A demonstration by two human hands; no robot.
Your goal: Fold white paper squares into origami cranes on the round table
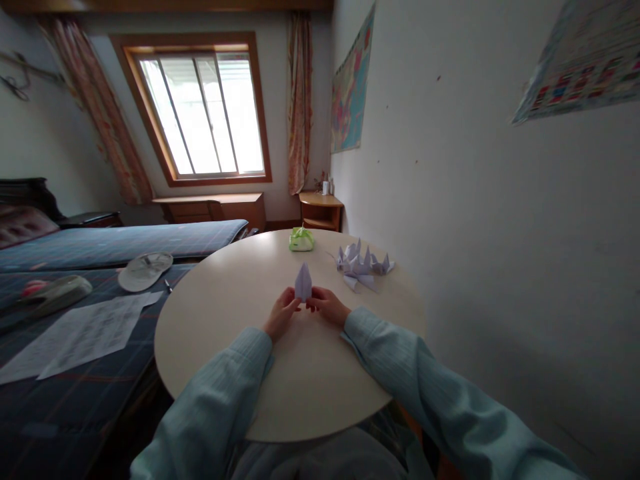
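Your left hand [284,311] and right hand [330,307] pinch the low sides of a pointy folded paper [303,283] over the round desk [210,333]. Behind it, near the far edge, sits a green pack [301,240]. Paper birds [354,261] crowd together on the right, near the wall [480,220]. Big sheets [90,337] lie on the bed [117,393] to your left.

So there's a big wood-framed sliding window [203,113] with patterned orange-red fabric curtains [300,100] on both sides of it. Low brown wooden desk [243,203] right under the window, colorful wall map [353,90] off to its right. Below and left of the window: a dark-blue plaid bed [95,393] with an off-white cap [143,273] on it.
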